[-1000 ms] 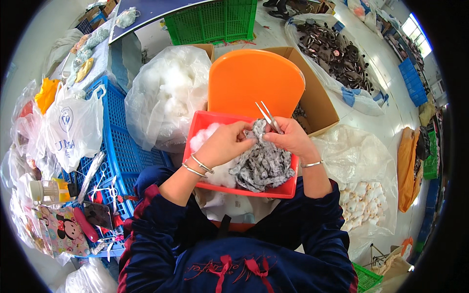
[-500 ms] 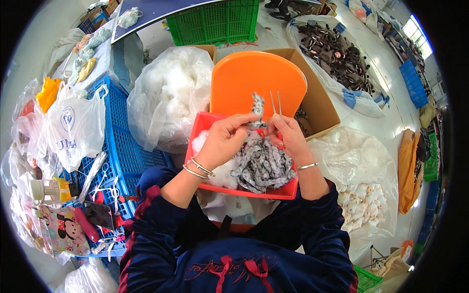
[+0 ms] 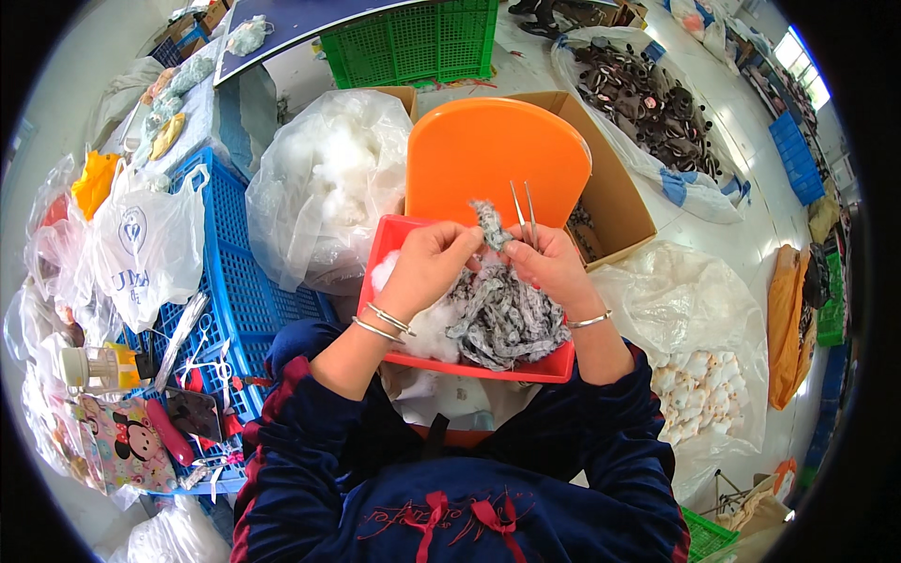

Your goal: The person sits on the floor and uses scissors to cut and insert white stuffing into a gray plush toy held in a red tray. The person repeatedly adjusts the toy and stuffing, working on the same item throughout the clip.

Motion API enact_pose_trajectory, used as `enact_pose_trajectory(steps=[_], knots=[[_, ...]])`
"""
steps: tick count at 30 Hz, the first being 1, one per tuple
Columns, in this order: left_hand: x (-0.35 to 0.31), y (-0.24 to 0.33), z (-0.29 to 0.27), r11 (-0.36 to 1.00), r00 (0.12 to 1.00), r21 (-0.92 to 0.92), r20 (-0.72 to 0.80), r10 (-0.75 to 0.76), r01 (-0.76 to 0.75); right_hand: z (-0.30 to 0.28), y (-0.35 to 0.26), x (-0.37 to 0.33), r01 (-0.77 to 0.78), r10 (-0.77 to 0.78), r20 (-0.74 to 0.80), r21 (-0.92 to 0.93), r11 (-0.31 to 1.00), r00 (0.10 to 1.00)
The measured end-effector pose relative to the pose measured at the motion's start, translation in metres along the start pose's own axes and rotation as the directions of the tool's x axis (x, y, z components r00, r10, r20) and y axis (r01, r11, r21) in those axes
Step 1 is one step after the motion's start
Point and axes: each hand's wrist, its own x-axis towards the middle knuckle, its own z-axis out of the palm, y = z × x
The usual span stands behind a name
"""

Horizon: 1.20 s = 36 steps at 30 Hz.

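A small grey, fuzzy fabric piece (image 3: 489, 223) stands up between my two hands, above a red tray (image 3: 554, 368). The fingers of my left hand (image 3: 430, 266) pinch its left side near the lower end. My right hand (image 3: 552, 269) is closed around metal tweezers (image 3: 526, 208), their points upward, while its thumb meets the piece's right side. Under my hands, the tray holds a heap of grey mottled fabric pieces (image 3: 507, 324) and a lump of white stuffing (image 3: 427, 336). My fingers hide the piece's lower end.
An orange chair back (image 3: 497, 150) rises behind the tray, before a cardboard box (image 3: 624, 202). A clear bag of white stuffing (image 3: 328, 178) stands left of it. Scissors (image 3: 223, 371) lie on a blue crate (image 3: 225, 272) at left. At right lies a bag of small white pieces (image 3: 699, 394).
The fabric piece has tilted and come lower. My right hand has moved up and left to meet it, and the tweezers now lean more to the left.
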Motion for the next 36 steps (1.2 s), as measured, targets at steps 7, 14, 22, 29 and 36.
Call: enact_pose_trajectory(steps=[7,14,22,29,36], knots=[[0.000,-0.007,0.005,0.983,0.991,-0.157,0.108,-0.081,0.097,0.007,0.000,-0.002,0.126,-0.112,0.078,-0.202,0.971,0.991],[0.000,0.002,-0.003,0.983,0.998,-0.172,0.033,-0.059,0.064,0.004,0.000,-0.002,0.070,-0.100,-0.048,-0.422,0.904,0.994],[0.001,0.014,-0.010,0.959,0.985,-0.280,-0.173,-0.010,-0.040,-0.002,0.002,-0.005,0.209,-0.211,0.053,-0.489,0.847,0.976],[0.000,0.014,-0.014,0.958,0.989,-0.286,-0.144,-0.028,-0.015,0.001,-0.005,-0.006,0.242,-0.278,0.029,-0.581,0.777,0.960],[0.000,0.014,-0.015,0.944,0.991,-0.330,-0.130,-0.032,-0.013,0.001,-0.012,-0.010,0.268,-0.290,0.062,-0.594,0.758,0.955]])
